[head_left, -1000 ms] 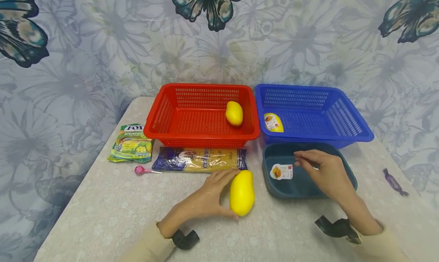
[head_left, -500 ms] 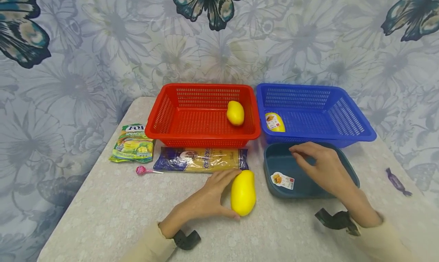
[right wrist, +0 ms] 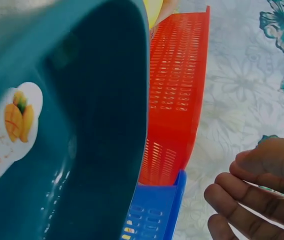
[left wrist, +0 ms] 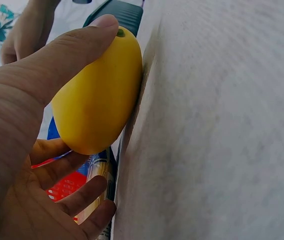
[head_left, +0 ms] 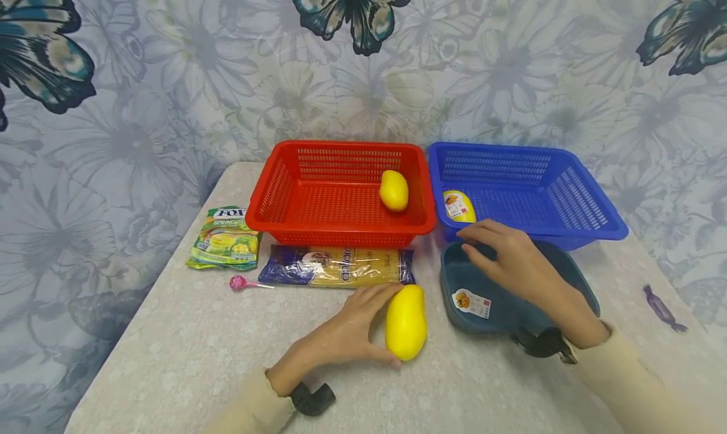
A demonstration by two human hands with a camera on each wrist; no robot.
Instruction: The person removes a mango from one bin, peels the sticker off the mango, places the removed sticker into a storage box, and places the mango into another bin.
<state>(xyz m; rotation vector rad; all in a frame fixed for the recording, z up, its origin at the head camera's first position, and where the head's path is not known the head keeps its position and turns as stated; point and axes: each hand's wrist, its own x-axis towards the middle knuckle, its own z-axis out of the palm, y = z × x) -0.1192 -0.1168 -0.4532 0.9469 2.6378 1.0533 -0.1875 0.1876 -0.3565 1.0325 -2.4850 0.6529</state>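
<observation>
On the tabletop lies a smooth yellow mango. My left hand holds it from the left, with the thumb at its near end and the fingertips at its far end. In the left wrist view the thumb lies by the green stem spot, and several fingers are spread past the other end. My right hand hovers over a teal tub with its fingers loosely bent and nothing between them. A white sticker printed with mangoes lies inside the tub at its left.
Behind stand a red basket with a mango and a blue basket with a stickered mango. A pasta pack, candy bag and lollipop lie left; a purple wrapped candy lies far right.
My right hand has moved left and away over the tub. The sticker, near its fingertips at first, has shifted and turned inside the tub. My left hand keeps its place at the mango.
</observation>
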